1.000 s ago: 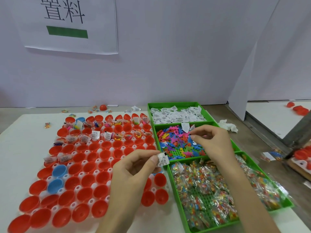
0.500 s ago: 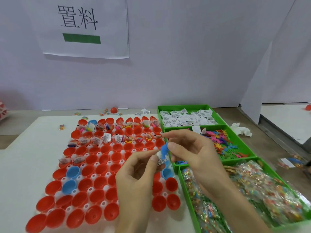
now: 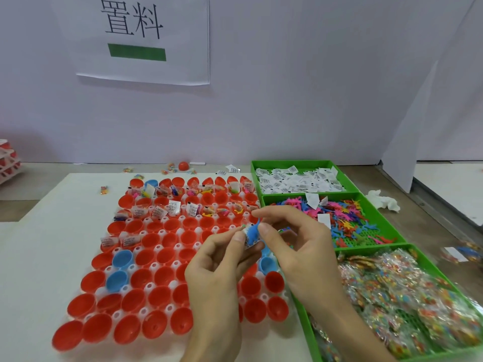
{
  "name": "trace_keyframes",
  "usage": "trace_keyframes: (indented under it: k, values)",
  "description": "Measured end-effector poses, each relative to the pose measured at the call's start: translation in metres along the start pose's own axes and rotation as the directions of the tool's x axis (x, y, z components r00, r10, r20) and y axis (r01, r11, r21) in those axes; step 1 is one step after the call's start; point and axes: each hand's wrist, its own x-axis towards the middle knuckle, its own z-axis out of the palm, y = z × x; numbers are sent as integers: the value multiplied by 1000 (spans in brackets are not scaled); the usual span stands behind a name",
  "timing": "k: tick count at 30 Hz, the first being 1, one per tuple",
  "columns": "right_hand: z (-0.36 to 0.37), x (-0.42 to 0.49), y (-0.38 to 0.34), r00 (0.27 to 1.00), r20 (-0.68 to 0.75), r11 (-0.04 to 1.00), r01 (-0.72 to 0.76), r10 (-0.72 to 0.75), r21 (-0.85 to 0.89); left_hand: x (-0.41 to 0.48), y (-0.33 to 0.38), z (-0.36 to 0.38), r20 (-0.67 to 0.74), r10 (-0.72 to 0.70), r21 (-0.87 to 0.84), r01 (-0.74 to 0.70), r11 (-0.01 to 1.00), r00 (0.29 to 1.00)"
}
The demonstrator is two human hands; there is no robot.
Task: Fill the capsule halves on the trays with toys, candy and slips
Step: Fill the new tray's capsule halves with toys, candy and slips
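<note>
- As the two hands come together over the right side of the tray [image 3: 175, 263], the right hand [image 3: 300, 252] has left the toy bin [image 3: 384, 220], where it was picking a second ago, and now has a blue toy [image 3: 253, 231] pinched between thumb and forefinger.
- The left hand [image 3: 211, 270] keeps its pinch on the white slip [image 3: 247, 241], same grip as before, and the toy is now pressed right up against that slip.
- So that's toy and slip paired up in the air, held above the tray and in no cup yet. My read: they go together into one of the open capsule halves [image 3: 167, 257] below.
- Half a second ago the hands had already met; since then they have barely shifted.
- Score so far: the far rows carry toys, candy and slips, a few cups on the left hold slips alone, and the near rows are bare.
- Still missing from this handful is candy, which waits in the near bin [image 3: 305, 330], with spare slips in the far bin [image 3: 292, 162].
</note>
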Motion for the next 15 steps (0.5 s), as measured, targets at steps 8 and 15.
trace_keyframes:
  k: [8,15]
  values:
    - [5,-3,4,1000,-7,1000,-1,1,-25,1,-1,-1,-17,8,-37,-8,999,1000]
    - [4,-3,7,1000,-6,999,-25,25,25,3,-2,-4,10,54,17,-54,998,999]
